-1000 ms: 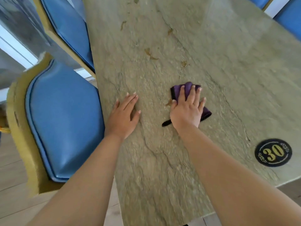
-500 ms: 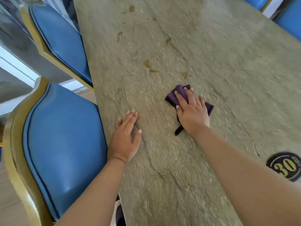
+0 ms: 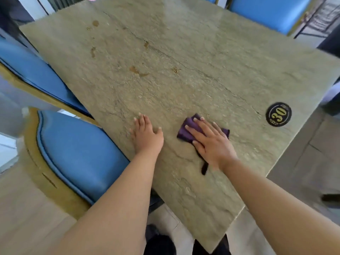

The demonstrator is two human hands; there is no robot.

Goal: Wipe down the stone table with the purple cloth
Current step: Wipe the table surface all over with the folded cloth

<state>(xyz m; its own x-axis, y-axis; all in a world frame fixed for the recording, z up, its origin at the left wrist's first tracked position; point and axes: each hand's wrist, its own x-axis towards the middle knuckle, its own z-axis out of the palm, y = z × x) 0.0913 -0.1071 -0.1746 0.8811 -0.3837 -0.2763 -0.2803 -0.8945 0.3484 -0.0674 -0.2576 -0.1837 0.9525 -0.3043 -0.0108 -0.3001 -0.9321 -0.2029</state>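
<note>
The greenish stone table (image 3: 184, 52) fills most of the head view, with several brown stains (image 3: 137, 70) across its far half. A folded purple cloth (image 3: 185, 128) lies on the near part of the table, a dark strip trailing from it toward me. My right hand (image 3: 209, 144) lies flat on the cloth with straight fingers and presses it against the stone, covering most of it. My left hand (image 3: 146, 134) rests flat on the bare stone to the left of the cloth, near the table's left edge.
A round black badge with a gold "30" (image 3: 278, 114) sits on the table near its right edge. Blue padded chairs with gold frames stand along the left side (image 3: 77, 150) and at the far right corner (image 3: 266, 11). The floor shows below the near corner.
The camera view has pulled back and shows more of the table. My right hand has turned leftward while sliding the cloth over the stone. My left hand stays flat in the same spot.
</note>
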